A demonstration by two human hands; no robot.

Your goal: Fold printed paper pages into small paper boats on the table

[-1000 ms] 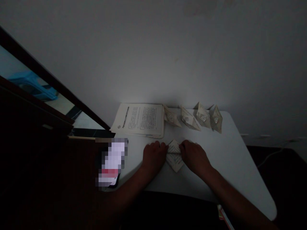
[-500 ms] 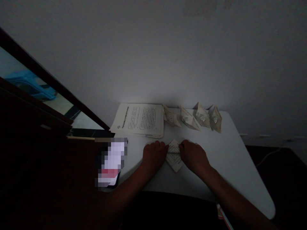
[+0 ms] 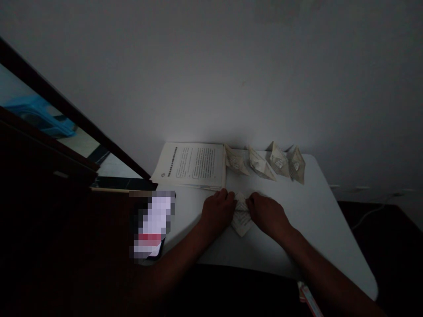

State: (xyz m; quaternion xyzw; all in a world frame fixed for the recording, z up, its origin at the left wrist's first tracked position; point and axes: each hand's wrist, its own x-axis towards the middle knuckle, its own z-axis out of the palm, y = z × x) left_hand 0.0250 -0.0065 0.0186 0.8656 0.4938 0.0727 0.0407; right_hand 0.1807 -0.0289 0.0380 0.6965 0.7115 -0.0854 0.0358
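A folded sheet of printed paper (image 3: 242,222), diamond-shaped with a crease across its middle, lies on the white table between my two hands. My left hand (image 3: 218,210) is closed at its left side, the fingers curled and partly covering that corner. At the upper right edge, my right hand (image 3: 267,212) pinches the paper between thumb and fingers. Behind my hands stand several folded paper boats (image 3: 261,164) made of similar printed pages, in a row along the wall side.
Loose printed pages (image 3: 198,167) lie stacked at the table's back left. A phone (image 3: 153,226), its screen blurred out, rests at the left edge. The wall (image 3: 231,88) rises right behind the table (image 3: 317,220). A dark-framed mirror-like panel (image 3: 76,105) leans at the left.
My left hand has shifted slightly to the right and covers more of the folded paper's left side. My right hand stays nearly in place, and the paper boats have not moved.
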